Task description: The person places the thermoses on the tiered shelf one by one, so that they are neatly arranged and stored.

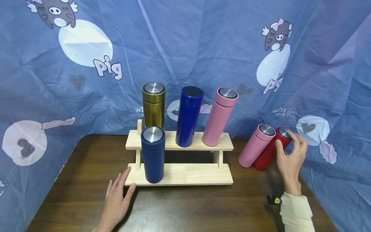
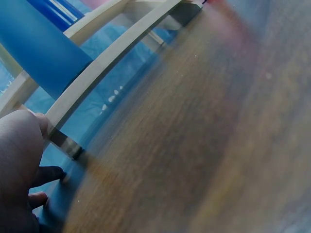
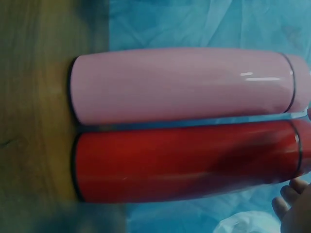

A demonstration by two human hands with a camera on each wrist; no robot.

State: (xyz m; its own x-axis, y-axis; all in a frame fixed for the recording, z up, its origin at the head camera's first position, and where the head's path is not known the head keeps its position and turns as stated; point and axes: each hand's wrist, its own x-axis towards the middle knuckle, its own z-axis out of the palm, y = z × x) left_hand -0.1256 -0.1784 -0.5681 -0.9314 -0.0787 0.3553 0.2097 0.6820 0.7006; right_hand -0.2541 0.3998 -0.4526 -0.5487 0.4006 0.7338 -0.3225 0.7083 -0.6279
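In the head view my right hand [image 1: 292, 158] is at the cap of a red thermos bottle [image 1: 265, 155], thumb on one side and fingers on the other. The right wrist view shows the red bottle [image 3: 184, 162] upright beside a pink thermos bottle [image 3: 184, 87], with fingertips [image 3: 290, 194] at its cap. My left hand [image 1: 117, 199] rests at the left end of the two-tier wooden rack [image 1: 197, 174], fingers extended and thumb apart. Nearest to it, a dark blue thermos bottle [image 1: 153, 158] stands on the lower tier. The left wrist view shows this hand [image 2: 19, 165] by the rack's end.
On the upper tier stand an olive-gold bottle [image 1: 154, 109], a bright blue bottle [image 1: 189, 119] and a pink bottle [image 1: 219, 119]. A blue patterned cloth [image 1: 185, 42] hangs behind and beside the brown wooden table [image 1: 203, 209]. A small dark object [image 1: 273, 200] is by the right wrist.
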